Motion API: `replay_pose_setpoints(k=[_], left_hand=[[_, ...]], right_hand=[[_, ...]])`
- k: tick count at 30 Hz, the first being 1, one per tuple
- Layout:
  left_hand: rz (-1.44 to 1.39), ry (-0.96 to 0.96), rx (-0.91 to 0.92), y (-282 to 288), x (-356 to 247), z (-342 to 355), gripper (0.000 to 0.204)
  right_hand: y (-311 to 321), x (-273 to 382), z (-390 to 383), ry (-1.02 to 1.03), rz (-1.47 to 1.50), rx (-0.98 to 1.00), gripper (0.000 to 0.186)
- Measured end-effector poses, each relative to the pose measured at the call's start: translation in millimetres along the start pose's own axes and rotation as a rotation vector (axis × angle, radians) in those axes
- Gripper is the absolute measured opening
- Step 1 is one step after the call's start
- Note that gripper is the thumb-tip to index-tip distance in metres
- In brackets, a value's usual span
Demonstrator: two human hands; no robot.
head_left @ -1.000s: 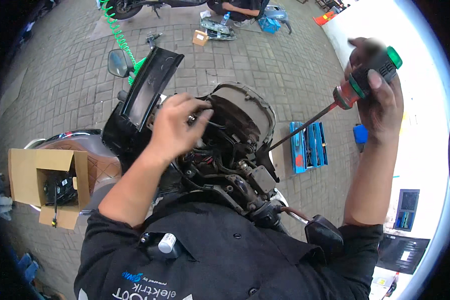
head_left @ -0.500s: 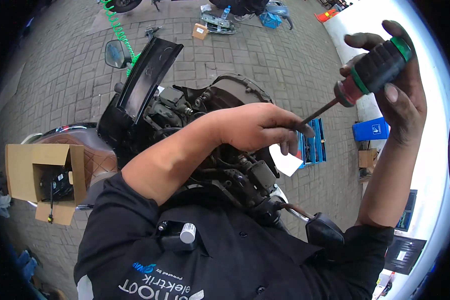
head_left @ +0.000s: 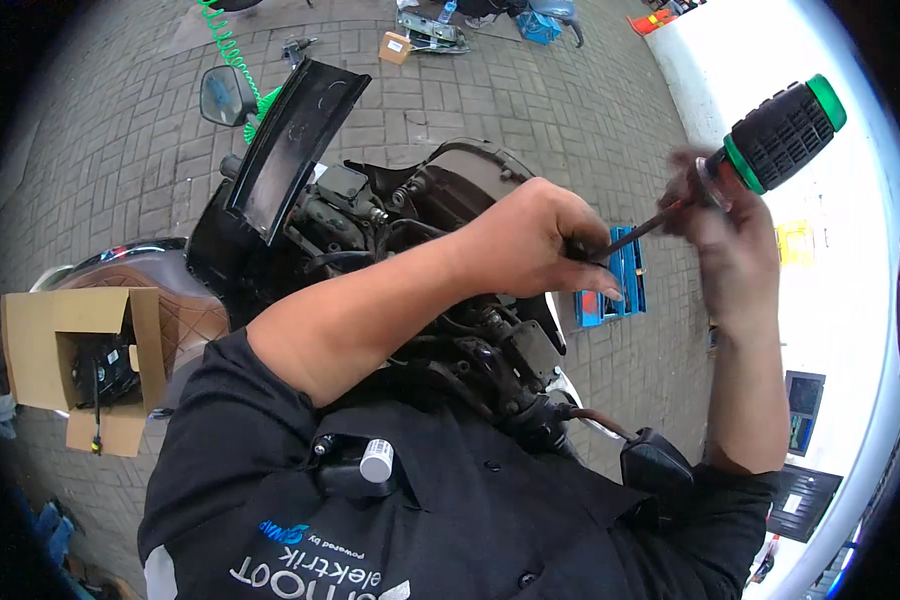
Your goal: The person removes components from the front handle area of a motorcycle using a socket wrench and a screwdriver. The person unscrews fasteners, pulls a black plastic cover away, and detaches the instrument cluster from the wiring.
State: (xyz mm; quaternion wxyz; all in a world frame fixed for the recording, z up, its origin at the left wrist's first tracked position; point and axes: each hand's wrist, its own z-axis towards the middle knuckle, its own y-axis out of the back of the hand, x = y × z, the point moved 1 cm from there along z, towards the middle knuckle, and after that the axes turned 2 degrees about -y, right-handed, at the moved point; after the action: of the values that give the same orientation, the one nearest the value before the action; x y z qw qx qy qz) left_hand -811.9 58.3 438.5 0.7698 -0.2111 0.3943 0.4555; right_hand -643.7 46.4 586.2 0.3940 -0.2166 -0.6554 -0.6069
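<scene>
A large screwdriver (head_left: 787, 134), with a green and black handle, red neck and long metal shaft, lies diagonally above the scooter. My left hand (head_left: 555, 245) has its fingers closed around the lower shaft, hiding the tip. My right hand (head_left: 720, 240) is at the red neck just below the handle; motion smears its fingers, so their grip is unclear. Under my hands is the scooter's opened front (head_left: 410, 235), with exposed brackets, cables and dark parts. A long black panel (head_left: 300, 125) stands raised at its left, beside a mirror (head_left: 225, 95).
An open cardboard box (head_left: 35, 350) with black parts rests on the brown scooter seat (head_left: 185, 325). A blue metal toolbox (head_left: 625, 290) stands on the paving at right, near a white wall (head_left: 820, 300). A coiled green hose (head_left: 225, 40) hangs at upper left; loose parts (head_left: 430, 35) lie beyond.
My left hand has moved right from the scooter's front onto the screwdriver's shaft. My right hand has shifted from the handle down toward the red neck, and is blurred.
</scene>
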Motion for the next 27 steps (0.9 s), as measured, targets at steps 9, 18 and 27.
replay_pose_setpoints(k=[9,18,27], left_hand=[[0.201,-0.079,0.098,-2,-1,-1,0.026],[-0.004,-0.017,0.066,1,10,-5,0.027],[0.064,-0.102,0.081,2,4,-5,0.032]], right_hand=[[-23,-10,-17,0.193,-0.220,0.098,0.014],[-21,-20,-7,0.313,-0.141,0.225,0.016],[-31,-27,-11,0.206,-0.147,0.112,0.015]])
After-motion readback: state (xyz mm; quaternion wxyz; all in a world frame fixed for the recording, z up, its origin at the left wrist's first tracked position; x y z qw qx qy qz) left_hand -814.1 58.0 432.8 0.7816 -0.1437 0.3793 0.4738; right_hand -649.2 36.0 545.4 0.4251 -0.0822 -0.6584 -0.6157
